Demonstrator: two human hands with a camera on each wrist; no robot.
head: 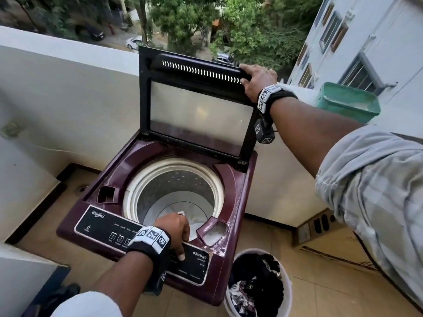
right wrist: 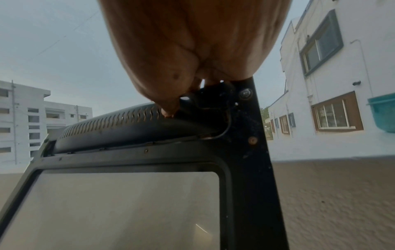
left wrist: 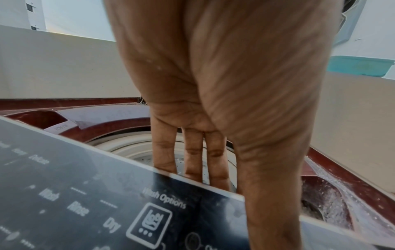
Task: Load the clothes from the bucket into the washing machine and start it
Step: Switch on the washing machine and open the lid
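Note:
The maroon top-load washing machine [head: 109,179] stands with its glass lid [head: 201,115] raised upright. My right hand [head: 256,83] grips the lid's top right corner; the right wrist view shows the thumb [right wrist: 170,110] on the slotted bar and the lid's pane [right wrist: 128,203] below. My left hand [head: 176,227] rests on the front edge of the opening. Its thumb lies on the control panel [head: 103,225], and its straight fingers [left wrist: 192,160] hang behind the panel [left wrist: 85,203] into the drum [head: 174,193]. A white bucket [head: 287,291] of dark clothes [head: 256,277] stands on the floor at the machine's front right.
A low parapet wall [head: 57,88] runs behind and beside the machine, with a green tub [head: 348,101] on its ledge at the right. A cardboard box [head: 325,234] lies on the tiled floor behind the bucket. White powder sits in the tray [head: 214,233] by my left hand.

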